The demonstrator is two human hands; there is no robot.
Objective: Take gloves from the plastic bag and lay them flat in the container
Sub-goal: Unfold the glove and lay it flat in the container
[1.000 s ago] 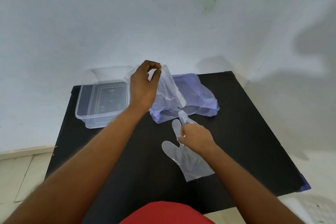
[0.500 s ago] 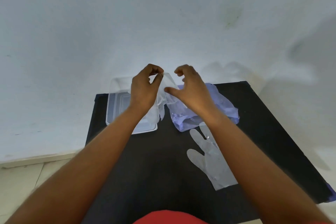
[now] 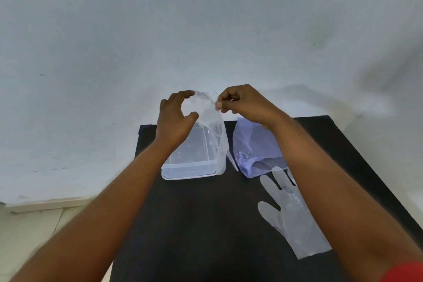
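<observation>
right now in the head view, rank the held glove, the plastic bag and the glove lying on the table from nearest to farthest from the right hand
1. Held glove: pinched at its cuff by the right hand.
2. Plastic bag: on the table just below that hand's wrist.
3. Flat glove: on the table, closest to the person, beside the right forearm.

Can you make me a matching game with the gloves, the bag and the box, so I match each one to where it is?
Things:
1. held glove
2. flat glove
3. plastic bag
4. clear container

Places:
A. lying on the black table under the right arm
B. pinched by the right hand, left hand beside it
C. crumpled on the table, between the container and the far right edge
D. on the table below the left hand

Pairs: 1-B, 2-A, 3-C, 4-D
</observation>
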